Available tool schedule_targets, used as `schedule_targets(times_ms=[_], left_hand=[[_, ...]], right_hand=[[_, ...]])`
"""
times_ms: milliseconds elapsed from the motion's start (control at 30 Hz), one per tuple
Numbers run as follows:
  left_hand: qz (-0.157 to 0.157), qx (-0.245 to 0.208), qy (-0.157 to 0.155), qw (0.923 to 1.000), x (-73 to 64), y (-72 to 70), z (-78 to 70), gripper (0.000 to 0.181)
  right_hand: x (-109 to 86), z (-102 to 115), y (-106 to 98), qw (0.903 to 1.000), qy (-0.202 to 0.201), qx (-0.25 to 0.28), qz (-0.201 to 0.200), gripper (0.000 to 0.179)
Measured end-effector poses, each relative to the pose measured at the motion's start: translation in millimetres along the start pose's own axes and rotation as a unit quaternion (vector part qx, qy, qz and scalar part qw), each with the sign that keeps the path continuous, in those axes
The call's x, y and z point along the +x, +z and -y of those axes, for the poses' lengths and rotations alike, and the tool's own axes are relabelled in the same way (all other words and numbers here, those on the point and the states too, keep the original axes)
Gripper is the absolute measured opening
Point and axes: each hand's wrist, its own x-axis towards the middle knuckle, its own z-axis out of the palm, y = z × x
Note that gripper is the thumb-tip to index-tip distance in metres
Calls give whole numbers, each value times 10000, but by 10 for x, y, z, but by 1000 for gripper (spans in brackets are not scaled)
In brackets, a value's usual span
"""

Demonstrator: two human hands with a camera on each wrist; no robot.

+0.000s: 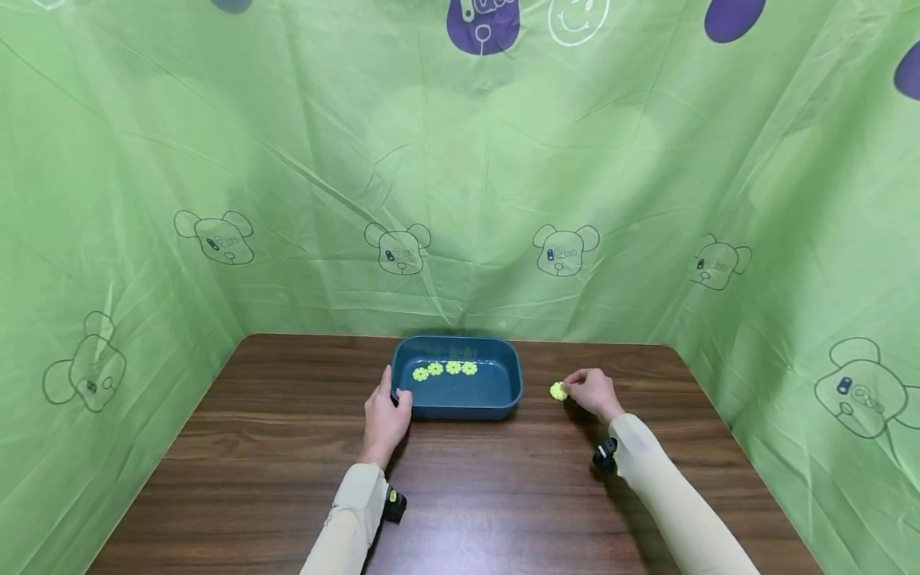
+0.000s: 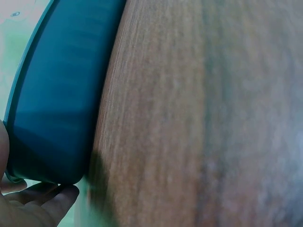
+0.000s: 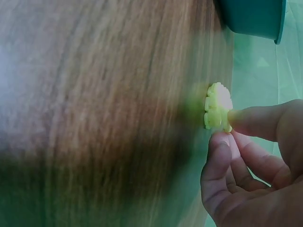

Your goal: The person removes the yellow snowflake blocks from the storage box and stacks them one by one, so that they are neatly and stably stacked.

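A dark blue rectangular tray [image 1: 467, 413] sits near the back of the table, with several yellow-green flower-shaped pieces [image 1: 453, 367] in a row inside. My left hand [image 1: 386, 415] holds its left front corner. In the left wrist view the thumb lies at the rim of the tray [image 2: 57, 104] and the fingertips [image 2: 64, 198] touch the outer wall. To the right of the tray, my right hand [image 1: 593, 392] pinches another flower-shaped piece [image 1: 557, 390] by its edge. The right wrist view shows that piece [image 3: 217, 105] between thumb and fingertips, close over the table.
The brown wood-grain table [image 1: 496, 495] ends at the back against a green printed cloth [image 1: 460, 295]. This cloth also hangs along both sides. Black wrist devices [image 1: 606, 455] sit at both cuffs.
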Motion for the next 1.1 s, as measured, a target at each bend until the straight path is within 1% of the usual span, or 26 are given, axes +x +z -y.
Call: schedule_targets(times_ms=[167,367,500,667,767,1100], left_hand=[[19,4,-29,10000,-2,-4,5,65],[-27,21,7,10000,-10,-7,13,65],[-78,41,51,9999,-9,-6,17,65],[-87,43,55,9999,-8,-2,20,65],[-56,5,29,10000,-8,0,16,65],[-53,48,20,10000,9,1,6,65]], right_hand=[[-17,-24,10,9998,-129,-122,82,20],[-38,-3,23,9966,-414,-663,259,43],[-37,26,44,9941,-622,-853,246,51],[1,18,93,9904,-817,-1111,91,44],[17,13,101,9895,-848,-1173,33,40],[6,40,91,9896,-719,-1247,79,41]])
